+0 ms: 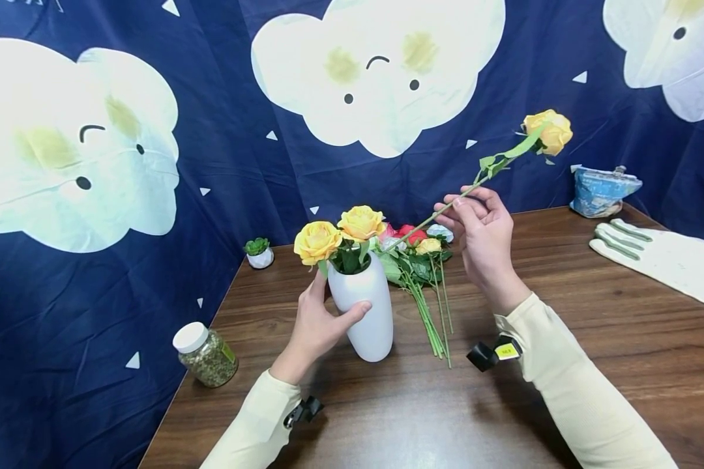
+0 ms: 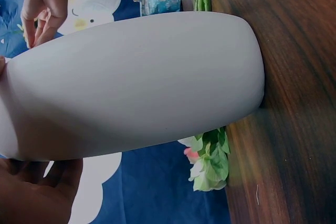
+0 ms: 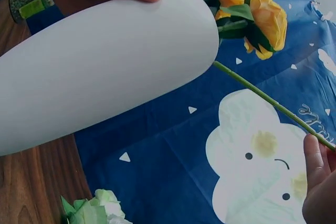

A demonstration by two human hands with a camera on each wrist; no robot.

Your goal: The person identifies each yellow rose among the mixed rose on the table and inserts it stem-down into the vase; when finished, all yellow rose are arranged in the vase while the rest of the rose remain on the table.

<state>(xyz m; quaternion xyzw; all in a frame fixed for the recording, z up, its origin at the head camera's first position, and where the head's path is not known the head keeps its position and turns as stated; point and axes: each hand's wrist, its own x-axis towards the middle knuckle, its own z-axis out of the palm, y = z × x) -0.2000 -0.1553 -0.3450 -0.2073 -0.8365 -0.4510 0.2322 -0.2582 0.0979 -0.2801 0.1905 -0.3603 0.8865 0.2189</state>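
A white vase (image 1: 364, 312) stands on the wooden table, with two yellow roses (image 1: 318, 243) in its mouth. My left hand (image 1: 322, 319) grips the vase from the left, thumb across its front. In the head view my right hand (image 1: 484, 228) pinches the green stem of another yellow rose (image 1: 548, 132) between thumb and fingers. That rose slants, its bloom high at the right and its stem's lower end near the vase mouth. The right wrist view shows this stem (image 3: 262, 97) meeting the rim; whether its tip is inside is hidden.
Several artificial flowers (image 1: 419, 260) lie behind and right of the vase, stems toward me. A jar of dried herbs (image 1: 207, 355) and a small potted succulent (image 1: 259, 253) stand left. At right are a blue bag (image 1: 603, 191) and white-and-green gloves (image 1: 663, 257).
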